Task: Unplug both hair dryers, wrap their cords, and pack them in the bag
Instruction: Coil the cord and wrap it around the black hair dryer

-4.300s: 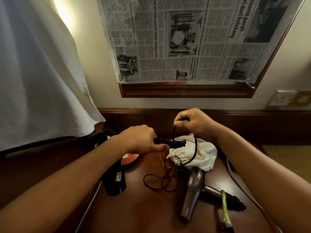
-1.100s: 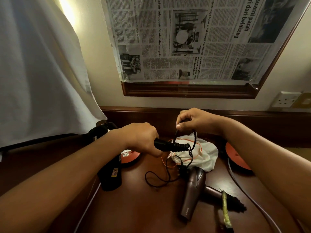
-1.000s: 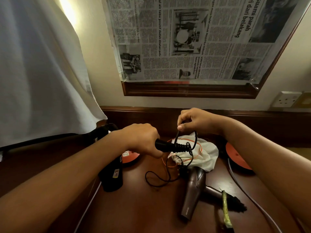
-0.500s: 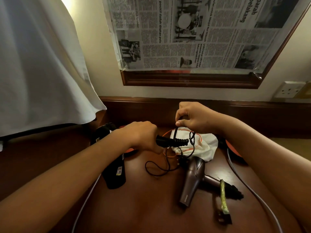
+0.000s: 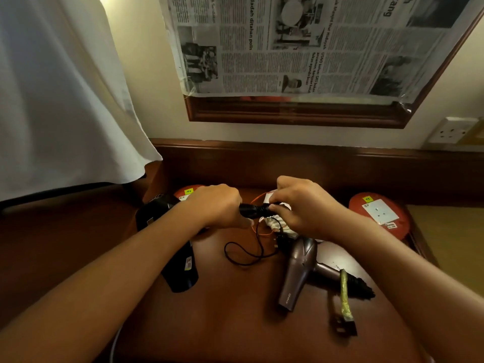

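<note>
Dropped lower since before: right hand [image 5: 301, 205], now pinching black cord [image 5: 246, 254] at handle tip.
Left hand [image 5: 220, 205] clenched round black hair dryer [image 5: 170, 247] handle above desk [image 5: 222, 323]; brown hair dryer [image 5: 298, 271] lying alongside, white bag [image 5: 275, 224] behind.

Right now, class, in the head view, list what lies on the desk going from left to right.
Black hair dryer → left hand → right hand → brown hair dryer → red disc with a socket.

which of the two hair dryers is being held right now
The black hair dryer: left hand grips its handle, right hand pinches its cord. The bronze-brown one lies untouched.
</note>
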A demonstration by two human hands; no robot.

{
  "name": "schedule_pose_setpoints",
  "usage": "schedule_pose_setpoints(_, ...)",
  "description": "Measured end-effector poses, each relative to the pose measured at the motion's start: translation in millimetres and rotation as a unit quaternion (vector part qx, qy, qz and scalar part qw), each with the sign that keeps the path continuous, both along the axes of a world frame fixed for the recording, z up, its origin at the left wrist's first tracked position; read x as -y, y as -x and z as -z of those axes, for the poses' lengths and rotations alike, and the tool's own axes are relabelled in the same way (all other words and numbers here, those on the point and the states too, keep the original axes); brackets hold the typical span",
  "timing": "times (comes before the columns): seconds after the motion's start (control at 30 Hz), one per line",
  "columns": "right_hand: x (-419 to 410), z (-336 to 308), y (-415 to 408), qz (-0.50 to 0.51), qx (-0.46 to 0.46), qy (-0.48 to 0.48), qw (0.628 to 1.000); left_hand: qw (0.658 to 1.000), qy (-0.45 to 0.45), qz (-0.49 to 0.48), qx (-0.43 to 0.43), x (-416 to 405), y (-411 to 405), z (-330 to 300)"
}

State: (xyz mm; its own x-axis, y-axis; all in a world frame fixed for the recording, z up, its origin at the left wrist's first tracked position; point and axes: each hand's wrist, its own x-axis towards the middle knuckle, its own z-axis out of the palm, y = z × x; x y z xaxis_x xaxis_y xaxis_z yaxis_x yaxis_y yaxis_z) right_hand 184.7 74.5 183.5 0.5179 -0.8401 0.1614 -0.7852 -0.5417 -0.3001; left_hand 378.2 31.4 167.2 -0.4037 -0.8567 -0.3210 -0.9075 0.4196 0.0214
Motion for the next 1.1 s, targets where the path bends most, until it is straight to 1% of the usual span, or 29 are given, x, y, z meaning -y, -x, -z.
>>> schedule_pose_setpoints(0.07, -5.4, 10.1, -3.9, 0.026, 0.004, 0.003, 1.0, 1.0, 0.013, -0.005, -0.001, 8.2, -3.6, 4.0)
schedule_pose_setpoints(0.13, -8.5, 20.6, -9.5, 0.043, 0.029, -0.008, 0.999, 0.999, 0.033, -0.008, -0.005, 15.8, -8.5, 8.6)
schedule_pose_setpoints(0.2, -10.8, 29.2, -18.1, 0.074, 0.086, -0.041, 0.993, 0.999, 0.042, -0.011, -0.012, 22.6, -13.4, 13.5)
schedule_pose_setpoints(0.27, -13.0, 36.6, -27.8, 0.146, 0.173, -0.098, 0.969, 0.999, 0.039, -0.012, -0.019, 28.6, -17.8, 16.2)
schedule_pose_setpoints(0.3, -13.9, 40.6, -32.5, 0.19, 0.236, -0.142, 0.943, 0.999, 0.037, -0.01, -0.022, 31.7, -19.6, 16.9)
schedule_pose_setpoints(0.33, -15.0, 45.2, -36.6, 0.225, 0.311, -0.197, 0.902, 0.999, 0.035, -0.006, -0.023, 34.7, -21.1, 17.5)
schedule_pose_setpoints(0.4, -17.2, 52.7, -44.5, 0.257, 0.455, -0.321, 0.79, 0.999, 0.036, 0.002, -0.03, 40.2, -22.6, 18.0)
schedule_pose_setpoints(0.43, -17.9, 54.8, -47.6, 0.258, 0.501, -0.366, 0.741, 0.999, 0.037, 0.005, -0.037, 42.4, -22.5, 17.9)
schedule_pose_setpoints(0.47, -18.4, 56.9, -49.5, 0.257, 0.523, -0.392, 0.712, 0.998, 0.036, 0.009, -0.042, 44.1, -21.9, 17.9)
schedule_pose_setpoints(0.5, -18.6, 58.1, -50.9, 0.253, 0.534, -0.407, 0.696, 0.998, 0.035, 0.014, -0.048, 45.2, -20.8, 17.8)
schedule_pose_setpoints(0.57, -18.7, 59.2, -51.7, 0.247, 0.542, -0.423, 0.683, 0.998, 0.029, 0.025, -0.059, 46.8, -18.5, 17.2)
schedule_pose_setpoints(0.73, -16.9, 65.1, -47.5, 0.226, 0.547, -0.438, 0.677, 0.996, 0.033, 0.052, -0.068, 56.1, -12.2, 14.8)
schedule_pose_setpoints(0.87, -12.0, 72.0, -43.1, 0.229, 0.57, -0.416, 0.671, 0.994, 0.045, 0.074, -0.064, 64.6, -4.7, 12.0)
schedule_pose_setpoints(1.03, -5.1, 77.3, -39.1, 0.192, 0.651, -0.398, 0.618, 0.995, 0.029, 0.054, -0.084, 75.0, 2.9, -1.9)
schedule_pose_setpoints(1.07, -3.6, 77.1, -38.9, 0.185, 0.658, -0.386, 0.62, 0.995, 0.027, 0.05, -0.085, 76.8, 4.4, -5.5)
schedule_pose_setpoints(1.1, -2.3, 77.2, -38.3, 0.184, 0.653, -0.366, 0.638, 0.995, 0.027, 0.051, -0.083, 78.4, 5.9, -8.6)
